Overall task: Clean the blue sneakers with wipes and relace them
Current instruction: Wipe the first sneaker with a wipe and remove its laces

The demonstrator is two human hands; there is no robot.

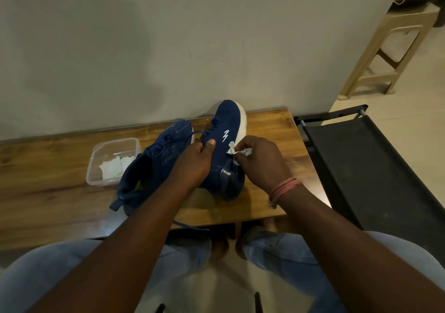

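Observation:
Two blue sneakers rest on a wooden table [48, 187]. The right sneaker [225, 129] is tipped on its side, white sole to the right, toe pointing at the wall. My left hand [195, 162] grips its laced upper, thumb on the blue side panel. My right hand [261, 161] pinches a crumpled white wipe [237, 151] against the sneaker's side near the sole. The left sneaker [149, 168] lies laced beside it, heel toward me, partly hidden by my left forearm.
A clear plastic tub [113, 161] holding folded white wipes stands left of the sneakers. A grey wall rises right behind the table. A black fabric rack [366, 168] abuts the table's right edge, with a beige plastic stool [395, 48] farther back. My knees sit below the front edge.

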